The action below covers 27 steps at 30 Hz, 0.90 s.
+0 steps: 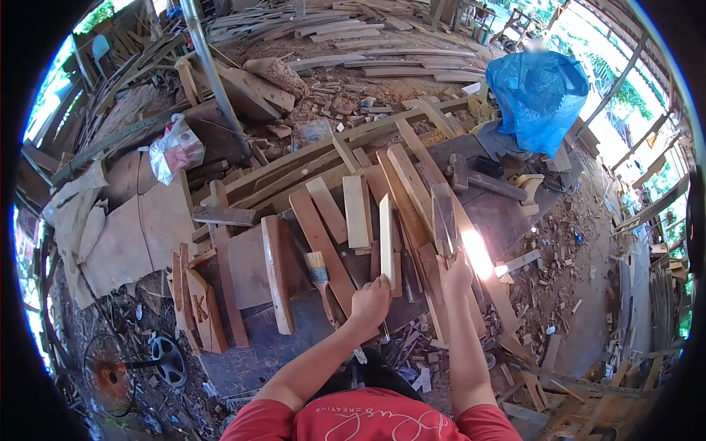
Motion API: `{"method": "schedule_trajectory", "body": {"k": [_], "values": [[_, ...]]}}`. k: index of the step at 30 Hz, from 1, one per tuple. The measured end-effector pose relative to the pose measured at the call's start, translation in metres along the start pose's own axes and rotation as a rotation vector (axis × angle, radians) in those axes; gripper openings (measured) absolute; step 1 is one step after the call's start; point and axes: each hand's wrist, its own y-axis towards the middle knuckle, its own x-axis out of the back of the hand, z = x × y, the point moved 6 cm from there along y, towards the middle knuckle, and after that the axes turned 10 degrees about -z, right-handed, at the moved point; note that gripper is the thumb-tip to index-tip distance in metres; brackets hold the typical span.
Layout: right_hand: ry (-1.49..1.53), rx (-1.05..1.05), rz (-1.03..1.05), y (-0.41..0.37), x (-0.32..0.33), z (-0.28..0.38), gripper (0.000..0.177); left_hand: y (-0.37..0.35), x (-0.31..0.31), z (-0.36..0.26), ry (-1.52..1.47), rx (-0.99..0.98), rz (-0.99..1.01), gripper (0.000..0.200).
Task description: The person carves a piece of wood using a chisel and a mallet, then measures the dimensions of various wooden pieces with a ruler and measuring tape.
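Note:
Near the middle of the workbench [250, 360], my left hand [371, 301] is closed around the lower end of a pale wood strip [387, 239], which stands out above the other pieces. To its right, my right hand [454, 273] is closed on the lower end of a tool with a flat brown upper part [443, 213]; its exact kind is unclear. Several wooden pieces lie side by side between and around my hands. A paintbrush [318, 272] with pale bristles is left of my left hand. Beyond my right hand lies a wooden mallet [485, 181].
A blue plastic bag [537, 95] is at the bench's far right end, a white bag [175, 149] at the far left. A metal pole [213, 73] rises behind the bench. A fan [110, 373] stands lower left. Wood scraps cover the ground.

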Motion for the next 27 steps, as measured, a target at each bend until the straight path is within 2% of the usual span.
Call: {"method": "schedule_trajectory", "body": {"k": [5,6,8,10,12,14,15,16,18,19,20,23,25,26,27], "values": [[-0.048,0.002,0.033,0.0,0.0,0.001,0.047,0.016,-0.001,-0.006,-0.167,-0.125,0.064,0.031],[-0.037,-0.043,0.062,0.001,0.001,0.001,0.043,0.022,-0.002,0.0,-0.169,-0.126,0.062,0.031],[-0.027,-0.088,0.086,0.002,-0.001,-0.002,0.039,0.045,0.006,0.018,-0.168,-0.054,-0.151,0.029],[0.015,-0.05,0.024,0.001,-0.002,-0.004,0.038,0.072,0.017,0.036,-0.229,0.096,-0.317,0.028],[0.024,-0.057,0.028,0.0,-0.002,-0.004,0.038,0.094,-0.006,0.081,-0.231,0.269,-0.35,0.028],[0.034,-0.065,0.029,0.0,-0.001,-0.004,0.038,0.113,-0.028,0.127,-0.478,0.49,-0.426,0.027],[0.037,-0.058,0.029,0.0,-0.001,-0.003,0.038,0.12,0.003,0.107,-0.445,0.558,-0.31,0.028],[0.039,-0.052,0.027,0.0,-0.001,-0.003,0.038,0.125,0.002,0.11,-0.445,0.555,-0.307,0.028],[0.022,-0.069,0.04,0.001,-0.002,-0.004,0.039,0.136,0.005,0.111,-0.242,0.363,-0.388,0.031],[0.007,-0.081,0.057,0.001,-0.003,-0.005,0.04,0.139,-0.009,0.117,-0.25,0.386,-0.298,0.046],[0.008,-0.084,0.058,0.0,-0.002,-0.003,0.04,0.136,-0.009,0.113,-0.247,0.385,-0.297,0.046],[0.036,-0.099,0.05,-0.001,0.001,0.001,0.041,0.124,-0.021,0.087,0.048,0.292,-0.123,0.076],[-0.005,-0.07,0.062,0.0,0.001,0.0,0.052,0.115,-0.043,0.09,0.012,0.297,-0.177,0.076],[-0.003,-0.067,0.063,0.0,0.0,0.001,0.052,0.115,-0.04,0.084,-0.028,0.299,-0.23,0.076],[-0.012,-0.058,0.058,0.001,0.001,0.001,0.052,0.113,-0.043,0.082,-0.065,0.324,-0.165,0.074]]}}
